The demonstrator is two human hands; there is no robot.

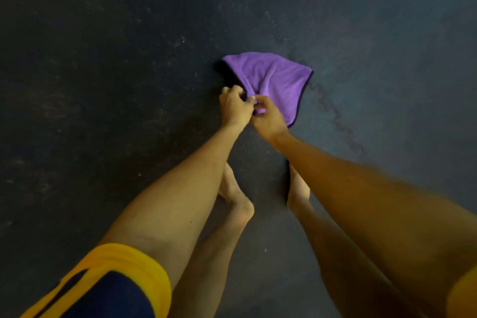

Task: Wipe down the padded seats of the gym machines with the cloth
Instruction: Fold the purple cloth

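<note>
From the head camera, looking straight down, the left hand (236,107) and the right hand (268,117) meet side by side, knuckles touching. Both have curled fingers pinching the near, bunched edge of the purple cloth (271,75). The cloth has a dark trim and fans out just beyond the fingertips, away from the person. I cannot tell whether it hangs free or lies on the dark rubber floor (103,59). Two bare feet (233,193) stand below the wrists, and a yellow-and-navy sleeve (111,284) shows at the left arm. No gym machine or padded seat is in sight, so no wiping looks under way here. The cloth is only being gathered, and the seats are still to be reached.
</note>
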